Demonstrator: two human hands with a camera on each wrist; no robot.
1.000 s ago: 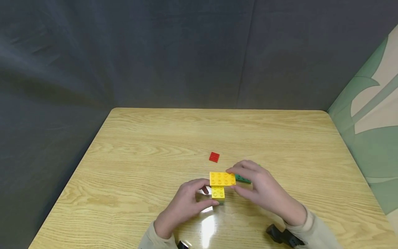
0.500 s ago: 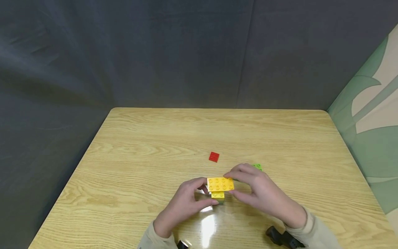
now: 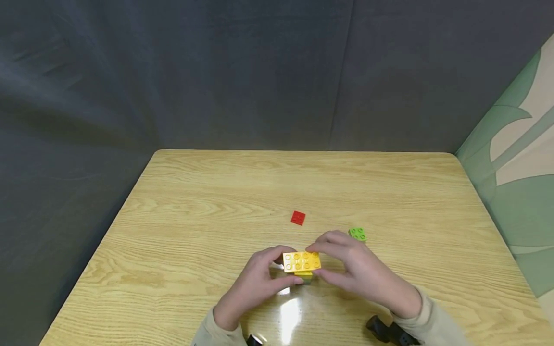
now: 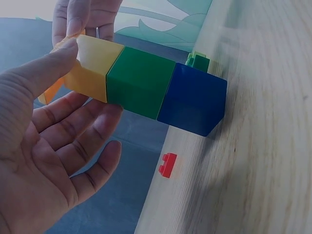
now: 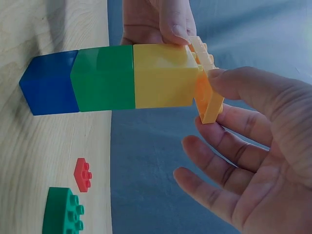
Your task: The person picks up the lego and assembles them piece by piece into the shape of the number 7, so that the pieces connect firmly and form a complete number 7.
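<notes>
A tower of three toy building blocks stands on the table: a blue block (image 4: 192,100) at the bottom, a green block (image 4: 141,83) in the middle and a yellow block (image 4: 95,63) on top. My left hand (image 3: 257,276) holds the tower near its top, the thumb against the yellow block. Between thumb and fingers, my right hand (image 3: 357,269) pinches a thin yellow-orange building plate (image 3: 301,262) with two rows of studs. In the right wrist view the plate (image 5: 208,92) sits tilted right at the yellow block's studs. From the head it hides most of the tower.
Farther back on the wooden table (image 3: 207,192) lies a small red plate (image 3: 298,218). A light green brick (image 3: 357,234) is just beyond my right hand. In the right wrist view, a dark green brick (image 5: 56,212) lies near the red plate. A dark curtain (image 3: 259,72) hangs behind.
My right hand has brought the yellow-orange plate left and towards me, over the tower's top. The light green brick has come into sight from behind that hand. My left hand stays nearly still.
</notes>
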